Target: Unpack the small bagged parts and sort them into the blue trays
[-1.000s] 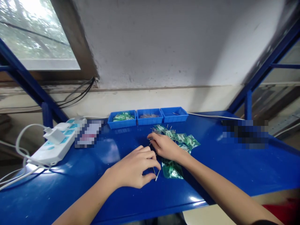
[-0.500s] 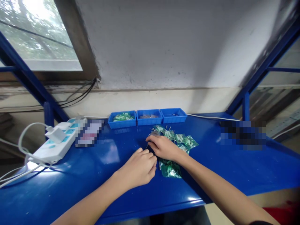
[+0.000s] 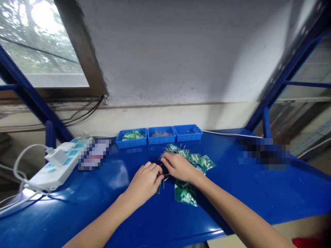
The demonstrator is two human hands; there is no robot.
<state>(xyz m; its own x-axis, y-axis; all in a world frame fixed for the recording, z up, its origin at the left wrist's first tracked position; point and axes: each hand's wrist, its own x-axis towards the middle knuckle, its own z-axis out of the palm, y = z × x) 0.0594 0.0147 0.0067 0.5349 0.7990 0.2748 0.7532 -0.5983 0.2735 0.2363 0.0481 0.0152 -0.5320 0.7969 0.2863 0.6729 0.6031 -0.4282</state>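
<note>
My left hand (image 3: 146,181) is closed, its thumb and fingertips pressed together; a sliver of green plastic (image 3: 159,189) shows below them. Close beside it, my right hand (image 3: 179,167) is also closed in a pinch, and what it grips is hidden. Thin metal pins (image 3: 163,182) lie between and below the fingertips. Under and beyond my right wrist are several small green plastic bags (image 3: 194,158) with whitish pieces and metal pins in them. One green bag (image 3: 185,193) lies nearer the front edge, just below the right forearm.
Three blue bins stand in a row at the back: one with green-and-white pieces (image 3: 118,142), one with brownish clear packets (image 3: 150,140), one with a few pins (image 3: 178,138). A power strip (image 3: 58,172) with white cables and a blurred phone (image 3: 94,155) lie left; a blurred dark object (image 3: 266,154) lies right.
My left hand has closed from an open pinch by a metal pin and moved up and left. A green sliver now shows below it. The right hand stays in much the same place.
</note>
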